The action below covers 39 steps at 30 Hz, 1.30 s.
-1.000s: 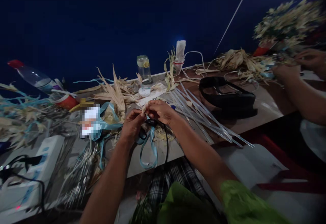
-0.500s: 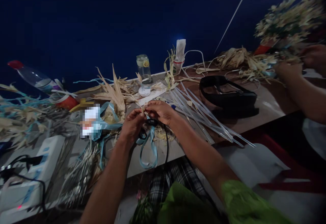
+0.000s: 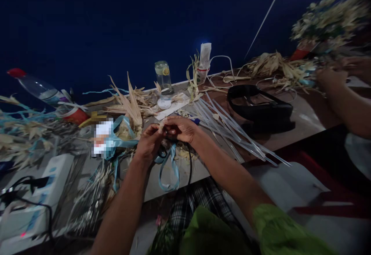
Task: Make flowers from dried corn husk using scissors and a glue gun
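Note:
Both hands meet at the middle of the table. My left hand [image 3: 150, 141] is closed, its thumb and fingers pinching a small pale piece of corn husk [image 3: 161, 126]. My right hand [image 3: 182, 128] is closed too, fingertips on the same piece from the other side. Much of the piece is hidden by the fingers. Just below my hands lie a loop of light blue ribbon [image 3: 169, 175] and a black cord [image 3: 190, 166]. Dry corn husks [image 3: 133, 104] stand a little beyond my left hand, with more blue ribbon [image 3: 124, 143] beside them.
Clear plastic sticks [image 3: 232, 127] and a black headset-like strap [image 3: 261, 108] lie to the right. Behind stand a glass jar [image 3: 164, 77] and a paper cup [image 3: 202, 75]. At left are a power strip [image 3: 55, 181], thin wires [image 3: 89, 204] and a bottle [image 3: 37, 87]. Another person's hands [image 3: 333, 77] work far right.
My right fingers have curled in closer to my left fingertips, and the pale piece has shifted slightly. The dark thing under my hands is now more covered. The other person's hands have moved slightly.

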Tool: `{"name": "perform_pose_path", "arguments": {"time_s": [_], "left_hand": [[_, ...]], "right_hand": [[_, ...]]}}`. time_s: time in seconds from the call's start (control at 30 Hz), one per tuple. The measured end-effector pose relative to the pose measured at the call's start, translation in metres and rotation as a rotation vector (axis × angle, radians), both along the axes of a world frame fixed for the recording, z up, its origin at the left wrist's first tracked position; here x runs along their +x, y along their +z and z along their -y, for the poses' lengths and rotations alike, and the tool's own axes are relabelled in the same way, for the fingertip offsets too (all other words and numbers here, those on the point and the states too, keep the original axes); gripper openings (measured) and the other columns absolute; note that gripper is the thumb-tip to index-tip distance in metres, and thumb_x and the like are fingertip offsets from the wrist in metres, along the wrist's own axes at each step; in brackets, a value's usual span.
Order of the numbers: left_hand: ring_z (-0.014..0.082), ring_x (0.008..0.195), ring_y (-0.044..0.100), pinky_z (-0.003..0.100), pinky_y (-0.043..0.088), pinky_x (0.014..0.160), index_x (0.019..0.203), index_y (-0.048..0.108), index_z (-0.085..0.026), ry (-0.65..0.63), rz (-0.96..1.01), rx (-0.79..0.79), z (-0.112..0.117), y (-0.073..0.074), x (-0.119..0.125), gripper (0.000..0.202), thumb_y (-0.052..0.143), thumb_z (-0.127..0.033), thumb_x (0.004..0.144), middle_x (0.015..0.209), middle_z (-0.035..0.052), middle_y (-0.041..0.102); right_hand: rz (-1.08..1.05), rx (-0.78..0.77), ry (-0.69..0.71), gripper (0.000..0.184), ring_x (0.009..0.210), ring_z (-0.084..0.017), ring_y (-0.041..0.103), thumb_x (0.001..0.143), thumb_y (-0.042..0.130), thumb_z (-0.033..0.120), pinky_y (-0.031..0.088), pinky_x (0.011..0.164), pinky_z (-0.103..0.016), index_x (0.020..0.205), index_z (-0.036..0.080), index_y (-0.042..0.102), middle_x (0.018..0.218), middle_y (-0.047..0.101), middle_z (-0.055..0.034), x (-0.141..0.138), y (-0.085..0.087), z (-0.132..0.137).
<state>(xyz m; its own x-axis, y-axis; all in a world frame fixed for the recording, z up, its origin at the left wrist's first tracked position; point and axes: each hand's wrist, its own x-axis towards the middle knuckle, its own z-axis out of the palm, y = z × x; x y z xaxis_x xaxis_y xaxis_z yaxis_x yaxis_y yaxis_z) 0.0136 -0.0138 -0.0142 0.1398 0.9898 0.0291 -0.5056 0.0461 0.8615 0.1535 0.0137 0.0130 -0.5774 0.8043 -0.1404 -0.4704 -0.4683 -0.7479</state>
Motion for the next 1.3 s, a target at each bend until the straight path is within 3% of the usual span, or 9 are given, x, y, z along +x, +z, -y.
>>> {"name": "perform_pose_path", "arguments": {"time_s": [0.27,0.47,0.57,0.67,0.8,0.97,1.03,1.13,1.3], "left_hand": [[0.0118,0.070,0.059,0.026,0.047,0.069,0.066,0.060,-0.018,-0.054,-0.024,0.064,-0.001,-0.003,0.000,0.021,0.078,-0.026,0.058,0.064,-0.0013,0.059],[0.0076,0.062,0.056,0.021,0.045,0.063,0.067,0.060,-0.018,-0.037,-0.033,0.032,0.004,0.002,0.000,0.020,0.078,-0.021,0.058,0.065,-0.0023,0.061],[0.0068,0.059,0.055,0.019,0.043,0.059,0.066,0.060,-0.018,0.007,-0.057,0.004,0.007,0.008,0.001,0.019,0.077,-0.022,0.059,0.063,-0.0018,0.060],[0.0066,0.057,0.053,0.018,0.041,0.055,0.065,0.058,-0.018,0.058,-0.059,-0.011,0.007,0.010,0.001,0.025,0.079,-0.024,0.054,0.063,-0.0023,0.059],[0.0069,0.057,0.052,0.019,0.039,0.054,0.069,0.058,-0.018,0.138,-0.107,0.022,0.002,0.004,-0.001,0.024,0.077,-0.026,0.057,0.063,-0.0027,0.058],[0.0083,0.059,0.049,0.021,0.039,0.058,0.069,0.059,-0.017,0.370,-0.406,0.199,-0.001,-0.002,-0.004,0.015,0.071,-0.025,0.064,0.062,-0.0023,0.056],[0.0093,0.059,0.049,0.022,0.038,0.060,0.070,0.060,-0.018,0.493,-0.551,0.284,0.000,-0.003,-0.006,0.009,0.067,-0.024,0.068,0.063,-0.0024,0.055],[0.0112,0.064,0.050,0.024,0.038,0.064,0.075,0.062,-0.019,0.617,-0.763,0.440,0.002,-0.004,-0.009,0.003,0.061,-0.022,0.074,0.069,-0.0010,0.056],[0.0159,0.074,0.053,0.029,0.039,0.073,0.077,0.061,-0.020,0.648,-0.938,0.654,0.004,-0.005,-0.013,0.006,0.055,-0.021,0.078,0.076,0.0029,0.059]], "right_hand": [[-0.061,-0.073,-0.024,0.013,0.039,-0.003,0.030,0.064,0.063,0.016,0.045,0.058,-0.025,0.060,0.014,0.052,0.048,0.046,0.0076,-0.001,-0.003,0.001],[-0.130,-0.152,-0.088,0.013,0.039,-0.003,0.028,0.067,0.060,0.019,0.034,0.046,-0.021,0.060,0.014,0.050,0.048,0.044,0.0070,0.002,-0.005,-0.004],[-0.191,-0.173,-0.177,0.010,0.040,-0.003,0.029,0.069,0.059,0.022,0.030,0.046,-0.020,0.066,0.014,0.054,0.051,0.045,0.0067,0.006,-0.005,-0.007],[-0.181,-0.154,-0.180,0.011,0.042,-0.003,0.029,0.068,0.060,0.024,0.030,0.047,-0.021,0.067,0.014,0.056,0.053,0.045,0.0062,0.007,-0.007,-0.009],[-0.100,-0.013,-0.263,0.013,0.045,-0.004,0.032,0.063,0.063,0.026,0.028,0.048,-0.022,0.066,0.014,0.057,0.054,0.046,0.0050,0.003,-0.002,-0.003],[0.027,0.317,-0.505,0.011,0.049,-0.005,0.034,0.062,0.066,0.025,0.027,0.049,-0.021,0.068,0.016,0.061,0.054,0.047,0.0048,-0.001,0.008,0.011],[0.042,0.330,-0.491,0.013,0.049,-0.005,0.035,0.062,0.066,0.026,0.027,0.049,-0.021,0.070,0.017,0.062,0.057,0.048,0.0044,-0.002,0.008,0.012],[0.041,0.200,-0.362,0.020,0.046,-0.004,0.034,0.063,0.067,0.034,0.025,0.045,-0.020,0.065,0.015,0.058,0.053,0.046,0.0042,-0.003,0.004,0.009],[0.087,-0.057,-0.120,0.037,0.045,-0.005,0.041,0.064,0.065,0.049,0.022,0.039,-0.018,0.057,0.014,0.053,0.053,0.054,0.0003,-0.004,0.001,0.005]]}}
